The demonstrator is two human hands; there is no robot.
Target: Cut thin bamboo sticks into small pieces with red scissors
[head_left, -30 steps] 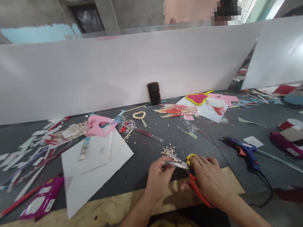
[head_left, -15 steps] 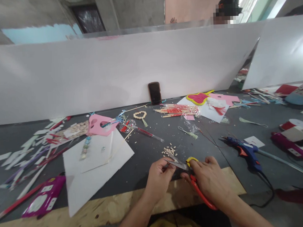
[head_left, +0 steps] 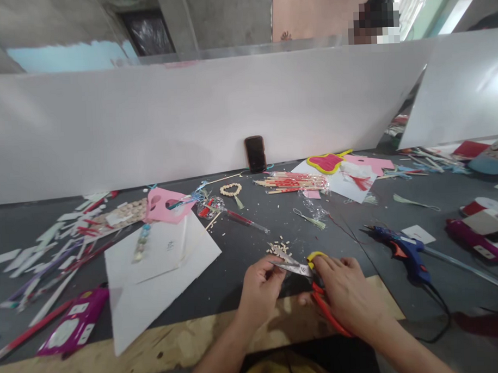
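My right hand [head_left: 346,297] is curled around the handles of the scissors [head_left: 295,268], low over the desk [head_left: 242,235] near its plywood front edge [head_left: 156,347]. My left hand [head_left: 261,289] pinches at the slightly parted blades, though I cannot tell on what. Bare desk lies between the white sheet [head_left: 162,271] and the glue gun [head_left: 402,249].

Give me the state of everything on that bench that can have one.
Red-and-yellow-handled metal scissors, blades open, gripped in the right hand.
Left hand, fingers pinched at the blade tips; contents too small to tell.
Blue plastic glue gun, lying on its side.
Black rectangular phone, propped upright against the white board, screen dark.
Small wooden beads, loose pile.
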